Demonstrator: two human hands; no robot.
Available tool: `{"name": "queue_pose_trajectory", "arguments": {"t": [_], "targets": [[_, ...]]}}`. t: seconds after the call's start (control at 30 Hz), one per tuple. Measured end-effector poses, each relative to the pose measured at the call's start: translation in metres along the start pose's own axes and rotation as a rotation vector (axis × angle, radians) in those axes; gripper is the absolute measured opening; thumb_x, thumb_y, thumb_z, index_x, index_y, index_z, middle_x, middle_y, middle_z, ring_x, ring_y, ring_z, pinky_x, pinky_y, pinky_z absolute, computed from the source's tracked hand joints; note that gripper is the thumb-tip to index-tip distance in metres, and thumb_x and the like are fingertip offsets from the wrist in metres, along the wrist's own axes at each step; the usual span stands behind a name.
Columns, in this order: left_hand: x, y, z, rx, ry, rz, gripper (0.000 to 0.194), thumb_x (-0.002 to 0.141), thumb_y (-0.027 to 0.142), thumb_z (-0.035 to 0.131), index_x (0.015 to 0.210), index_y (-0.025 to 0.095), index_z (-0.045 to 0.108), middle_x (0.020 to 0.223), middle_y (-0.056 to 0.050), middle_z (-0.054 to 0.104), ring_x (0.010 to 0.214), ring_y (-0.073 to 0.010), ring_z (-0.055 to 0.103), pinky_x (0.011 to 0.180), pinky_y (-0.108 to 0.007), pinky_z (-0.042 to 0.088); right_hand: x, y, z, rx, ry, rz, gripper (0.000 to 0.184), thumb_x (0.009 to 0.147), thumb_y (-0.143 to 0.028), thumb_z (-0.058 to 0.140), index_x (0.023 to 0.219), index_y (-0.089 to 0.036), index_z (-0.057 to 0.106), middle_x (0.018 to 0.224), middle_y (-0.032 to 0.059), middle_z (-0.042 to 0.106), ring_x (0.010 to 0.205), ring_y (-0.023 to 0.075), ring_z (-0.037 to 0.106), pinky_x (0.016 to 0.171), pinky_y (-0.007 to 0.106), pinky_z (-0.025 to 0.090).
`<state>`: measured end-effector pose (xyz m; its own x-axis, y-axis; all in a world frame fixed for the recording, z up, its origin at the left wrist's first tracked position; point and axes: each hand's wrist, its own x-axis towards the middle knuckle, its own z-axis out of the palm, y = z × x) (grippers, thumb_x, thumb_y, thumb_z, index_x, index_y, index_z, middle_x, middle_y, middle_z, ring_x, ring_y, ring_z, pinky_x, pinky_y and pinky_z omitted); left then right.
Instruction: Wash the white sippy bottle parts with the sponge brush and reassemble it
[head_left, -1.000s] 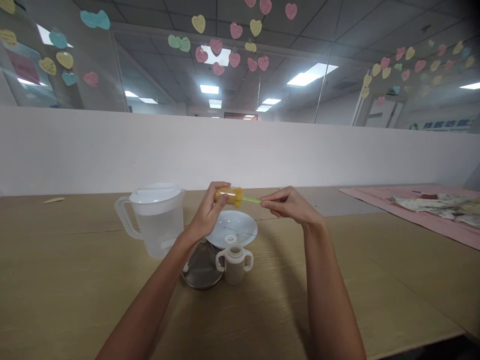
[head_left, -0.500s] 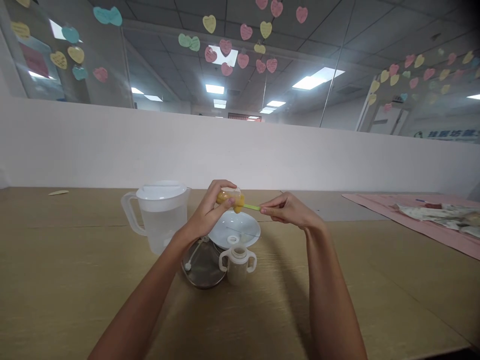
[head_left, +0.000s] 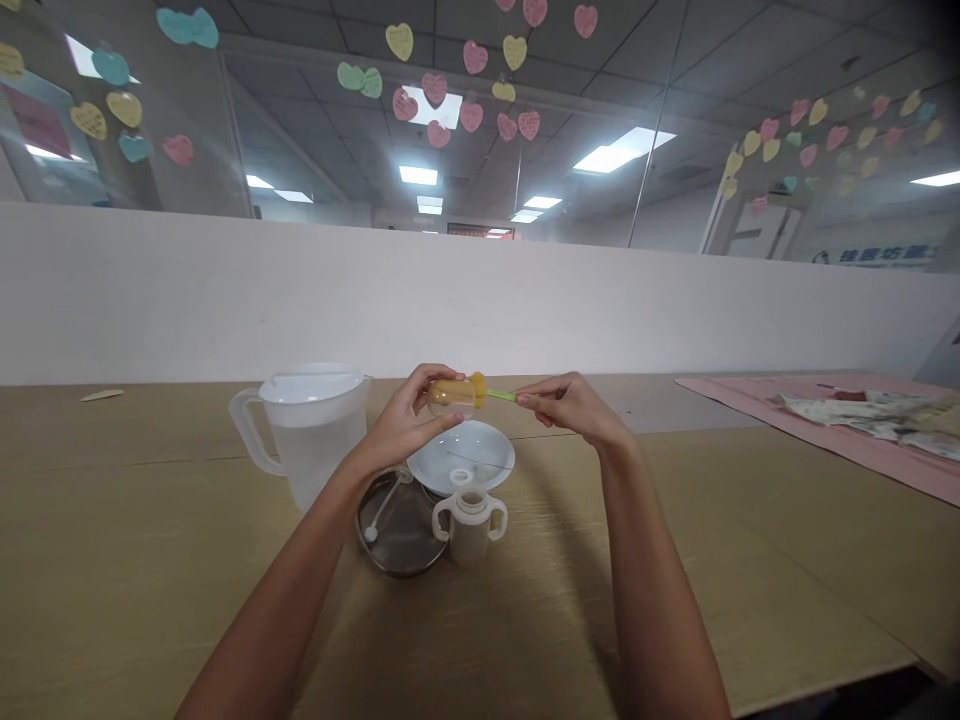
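Note:
My left hand [head_left: 414,408] is closed around a small clear rounded plastic cover [head_left: 454,397], held sideways above the bowl. A brush with a yellow sponge head [head_left: 478,385] and green handle [head_left: 501,395] reaches into its open end. My right hand [head_left: 568,404] pinches the end of that handle. Below, a white bowl [head_left: 491,440] holds a small white ring [head_left: 461,478] and some clear liquid or a clear piece I cannot make out. A two-handled baby bottle [head_left: 470,525] stands upright and uncapped in front of the bowl.
Left of the bowl stands a lidded translucent pitcher [head_left: 319,435]. A round metal tray [head_left: 405,540] carries a white straw with a weighted end [head_left: 386,510]. On the right, a pink cloth [head_left: 720,395] bears crumpled fabric [head_left: 862,415]. A white wall [head_left: 480,300] rises behind the table.
The clear cover has turned, so more of its side and the yellow sponge at its mouth show. My left thumb has shifted lower along it. The whole view has moved slightly.

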<state>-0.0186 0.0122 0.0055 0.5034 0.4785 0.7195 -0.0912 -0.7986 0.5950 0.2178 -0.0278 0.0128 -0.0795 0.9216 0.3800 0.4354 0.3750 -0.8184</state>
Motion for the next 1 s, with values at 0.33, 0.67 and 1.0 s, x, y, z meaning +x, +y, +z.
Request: {"name": "queue_pose_trajectory", "arguments": {"t": [0.33,0.67,1.0], "targets": [[-0.004,0.024,-0.011,0.036,0.044,0.055,0.041,0.066,0.020,0.070,0.102,0.020,0.051,0.110,-0.008,0.057,0.106,-0.0209,0.051,0.092,-0.035,0.041,-0.002,-0.004,0.008,0.030,-0.267,0.067,0.052,0.063,-0.048,0.067,0.099,-0.010,0.068,0.041,-0.0064,0.035,0.041,0.0039,0.025,0.039,0.021,0.018],[-0.002,0.016,-0.016,0.008,-0.036,-0.024,0.035,0.067,0.022,0.068,0.100,0.020,0.055,0.116,-0.008,0.055,0.114,-0.0223,0.047,0.099,-0.042,0.038,-0.004,0.004,-0.001,0.179,-0.124,-0.025,0.050,0.062,-0.046,0.068,0.096,-0.009,0.068,0.044,-0.0063,0.030,0.044,0.0045,0.025,0.042,0.022,0.019],[-0.005,0.024,-0.025,0.065,-0.052,-0.069,0.038,0.061,0.021,0.073,0.097,0.019,0.059,0.113,-0.007,0.059,0.109,-0.0215,0.052,0.097,-0.041,0.040,0.000,-0.007,0.010,0.048,-0.147,0.037,0.051,0.065,-0.048,0.065,0.098,-0.009,0.068,0.044,-0.0055,0.037,0.043,0.0043,0.028,0.042,0.021,0.022]]}}
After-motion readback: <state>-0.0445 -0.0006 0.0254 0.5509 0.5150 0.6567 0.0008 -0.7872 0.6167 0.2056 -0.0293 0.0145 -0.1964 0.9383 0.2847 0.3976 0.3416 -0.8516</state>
